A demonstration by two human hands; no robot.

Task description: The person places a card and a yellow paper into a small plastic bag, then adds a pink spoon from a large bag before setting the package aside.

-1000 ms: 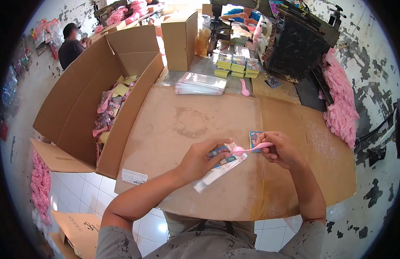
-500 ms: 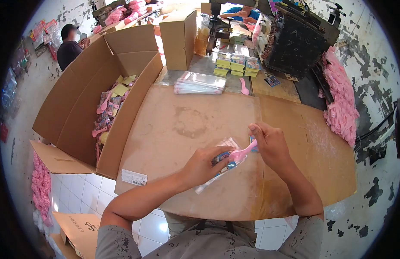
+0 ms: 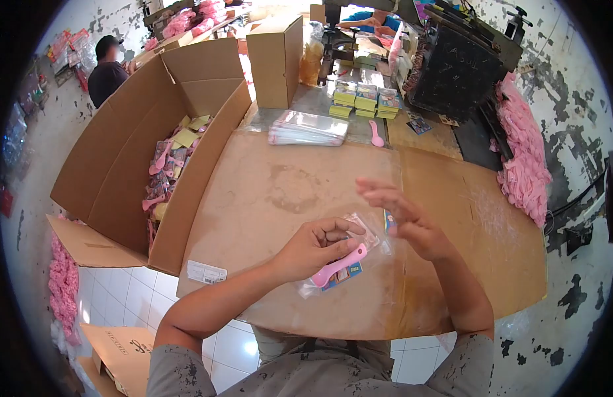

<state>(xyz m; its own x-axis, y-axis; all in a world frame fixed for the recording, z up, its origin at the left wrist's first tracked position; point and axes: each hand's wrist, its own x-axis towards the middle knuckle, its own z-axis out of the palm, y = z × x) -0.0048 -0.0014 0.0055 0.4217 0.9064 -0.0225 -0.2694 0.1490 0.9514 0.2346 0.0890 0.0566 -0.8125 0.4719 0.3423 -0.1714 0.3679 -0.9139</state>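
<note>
My left hand (image 3: 322,250) is closed at a clear plastic bag (image 3: 364,228), its thumb and fingers pinching the film. A pink spoon (image 3: 337,264) lies slanted over or inside the bag, bowl toward the lower left and handle end by my left thumb. Under the spoon a blue printed card (image 3: 349,272) shows, partly hidden. Right of the bag, my right hand (image 3: 406,221) is raised with its fingers apart, slightly blurred, holding nothing. Another small card (image 3: 388,221) peeks out near my right palm.
Left stands a large open carton (image 3: 204,175) with packed pink spoons and cards. Behind my hands are a stack of clear bags (image 3: 308,128), a loose pink spoon (image 3: 376,134), card stacks (image 3: 365,99) and a black machine (image 3: 455,73). A person (image 3: 108,73) sits at the far left.
The spoon has left my right hand and turned to lie lower left with the card. My right hand has opened and its fingers have shifted left.
</note>
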